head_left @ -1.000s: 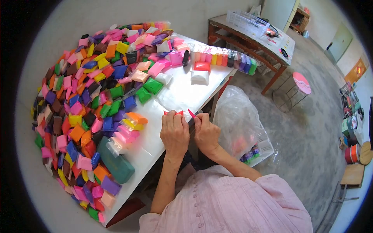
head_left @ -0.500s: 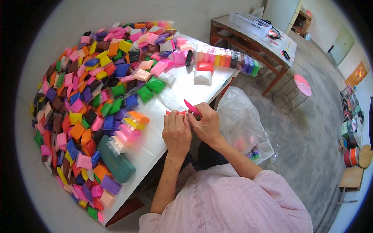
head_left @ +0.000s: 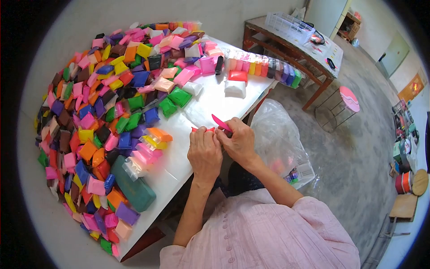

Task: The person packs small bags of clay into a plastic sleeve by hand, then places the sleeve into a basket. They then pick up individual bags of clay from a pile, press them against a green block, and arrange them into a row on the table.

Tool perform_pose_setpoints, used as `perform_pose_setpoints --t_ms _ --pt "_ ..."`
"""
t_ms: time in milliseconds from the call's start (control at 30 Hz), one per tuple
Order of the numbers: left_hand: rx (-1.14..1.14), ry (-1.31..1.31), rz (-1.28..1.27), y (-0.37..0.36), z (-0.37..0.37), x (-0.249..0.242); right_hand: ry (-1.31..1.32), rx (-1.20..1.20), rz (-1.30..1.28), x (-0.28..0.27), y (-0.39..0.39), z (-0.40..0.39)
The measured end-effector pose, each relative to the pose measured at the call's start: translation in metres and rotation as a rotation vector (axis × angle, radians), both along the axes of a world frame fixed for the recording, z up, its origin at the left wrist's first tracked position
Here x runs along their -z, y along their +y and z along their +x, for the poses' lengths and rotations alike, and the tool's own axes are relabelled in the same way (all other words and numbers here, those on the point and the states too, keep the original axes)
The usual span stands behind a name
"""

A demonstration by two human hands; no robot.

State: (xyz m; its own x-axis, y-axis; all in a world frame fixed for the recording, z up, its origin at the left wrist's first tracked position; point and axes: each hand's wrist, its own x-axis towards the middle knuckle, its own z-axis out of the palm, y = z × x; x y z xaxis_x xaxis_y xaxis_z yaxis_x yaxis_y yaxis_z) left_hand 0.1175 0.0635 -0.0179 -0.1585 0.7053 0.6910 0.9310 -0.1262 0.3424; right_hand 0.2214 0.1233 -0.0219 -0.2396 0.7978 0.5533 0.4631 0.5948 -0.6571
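Note:
At the table's front edge, my left hand is closed with its fingers curled over a small red packet. Only the packet's upper edge shows above the knuckles. My right hand touches the left one and grips a bright pink plastic knife, whose blade points up and away to the left. The right thumb and fingertips meet beside the red packet. What lies beneath both hands is hidden. Farther back on the white tabletop lie another red packet and a white packet.
A large heap of colourful packets covers the table's left side. A dark green case lies near its front edge. Packets in clear wrap line the far corner. On the right are a plastic-covered basket and a pink-topped stool.

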Motion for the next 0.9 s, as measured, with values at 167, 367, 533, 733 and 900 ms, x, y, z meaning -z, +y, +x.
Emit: perform_pose_setpoints --t_ms 167,367,533,733,900 --pt "0.001 0.013 0.009 0.0 0.0 -0.001 0.009 0.018 0.071 -0.002 0.001 -0.002" --pt "-0.01 0.003 0.019 0.001 -0.001 0.002 -0.082 -0.109 0.151 -0.006 0.009 0.004" --pt "-0.009 0.007 0.037 0.001 0.0 0.0 -0.262 -0.086 0.206 -0.004 0.013 0.005" --pt "-0.019 0.007 0.056 0.002 0.0 0.003 -0.175 -0.133 0.177 -0.001 0.028 0.017" --pt "-0.02 -0.014 0.066 0.002 0.0 0.004 -0.033 -0.218 0.004 -0.007 0.016 0.03"
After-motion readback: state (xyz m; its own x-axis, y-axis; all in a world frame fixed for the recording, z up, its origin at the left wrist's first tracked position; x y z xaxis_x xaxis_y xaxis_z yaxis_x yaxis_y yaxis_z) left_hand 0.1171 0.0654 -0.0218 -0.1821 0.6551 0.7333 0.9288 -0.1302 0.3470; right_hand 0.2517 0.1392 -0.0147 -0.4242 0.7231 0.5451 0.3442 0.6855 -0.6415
